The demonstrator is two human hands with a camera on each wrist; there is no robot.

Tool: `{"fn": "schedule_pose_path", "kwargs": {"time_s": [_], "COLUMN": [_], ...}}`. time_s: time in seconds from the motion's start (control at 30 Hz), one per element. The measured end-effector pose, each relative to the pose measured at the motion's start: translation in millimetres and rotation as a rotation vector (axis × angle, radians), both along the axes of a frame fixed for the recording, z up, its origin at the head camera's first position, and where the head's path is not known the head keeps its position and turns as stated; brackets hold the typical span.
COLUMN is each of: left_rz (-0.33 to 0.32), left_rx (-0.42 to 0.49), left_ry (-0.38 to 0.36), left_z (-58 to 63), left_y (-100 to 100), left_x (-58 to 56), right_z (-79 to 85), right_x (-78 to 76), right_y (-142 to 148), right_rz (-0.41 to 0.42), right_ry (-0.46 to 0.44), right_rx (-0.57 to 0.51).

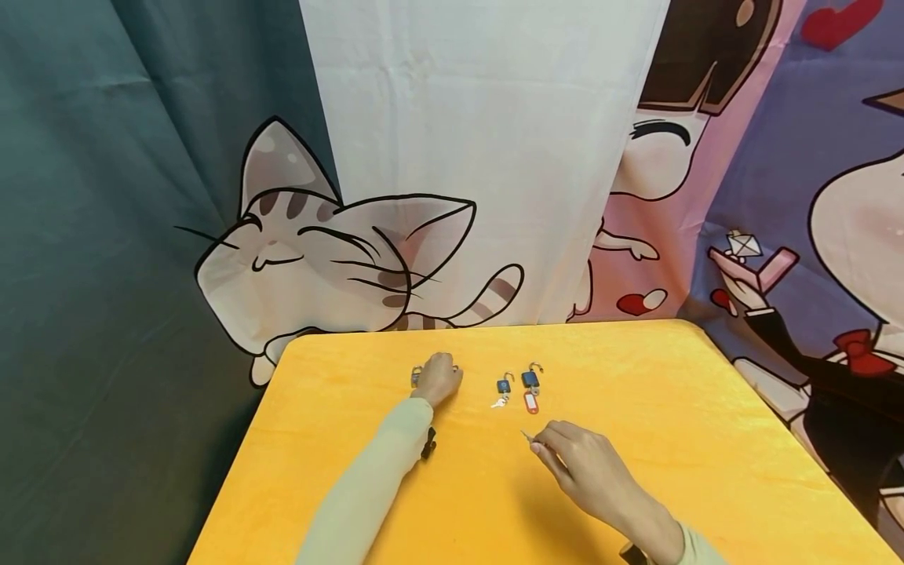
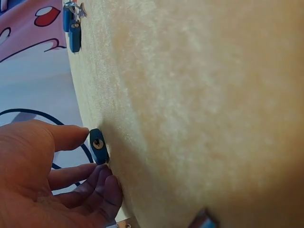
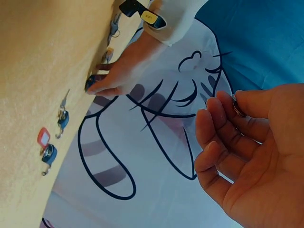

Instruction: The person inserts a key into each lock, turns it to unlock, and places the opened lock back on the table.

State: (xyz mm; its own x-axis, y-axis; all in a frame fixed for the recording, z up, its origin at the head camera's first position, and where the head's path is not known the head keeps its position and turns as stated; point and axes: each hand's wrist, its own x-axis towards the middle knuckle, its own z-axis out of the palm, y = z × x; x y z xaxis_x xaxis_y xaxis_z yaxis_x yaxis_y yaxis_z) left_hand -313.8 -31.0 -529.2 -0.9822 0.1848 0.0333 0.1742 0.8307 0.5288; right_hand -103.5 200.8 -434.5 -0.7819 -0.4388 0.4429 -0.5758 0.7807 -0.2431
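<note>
My left hand [image 1: 438,378] is over the far part of the table, its thumb and fingertips at opposite ends of a blue padlock [image 2: 99,145]. The keyhole end of that lock faces the left wrist camera; in the head view the hand hides most of it. Nearer the front, my right hand [image 1: 589,471] is raised above the cloth and pinches a small key [image 1: 526,436] between thumb and forefinger. Its metal ring [image 3: 238,109] shows at the fingertips in the right wrist view.
Between the hands lie two blue padlocks with raised shackles: a smaller one [image 1: 504,386] with keys [image 1: 500,402], and a larger one [image 1: 530,380] with a red-rimmed tag [image 1: 531,403]. Another padlock [image 1: 415,377] lies left of my left hand. A printed curtain [image 1: 459,157] hangs behind the yellow table [image 1: 636,377].
</note>
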Motion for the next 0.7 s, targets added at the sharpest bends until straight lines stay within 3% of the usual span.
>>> {"fn": "schedule_pose_path", "kwargs": {"time_s": [0.47, 0.7], "left_rz": [0.048, 0.021], "left_rx": [0.050, 0.058], "left_ry": [-0.070, -0.090], "left_z": [3.9, 2.2], "left_y": [5.3, 3.7], "left_x": [-4.4, -3.9], "right_z": [-2.7, -4.4], "right_x": [-0.8, -1.3], "right_y": [3.3, 6.0], "right_rz": [-0.008, -0.022], "right_ry": [0.032, 0.011], "right_rx": [-0.009, -0.016]}}
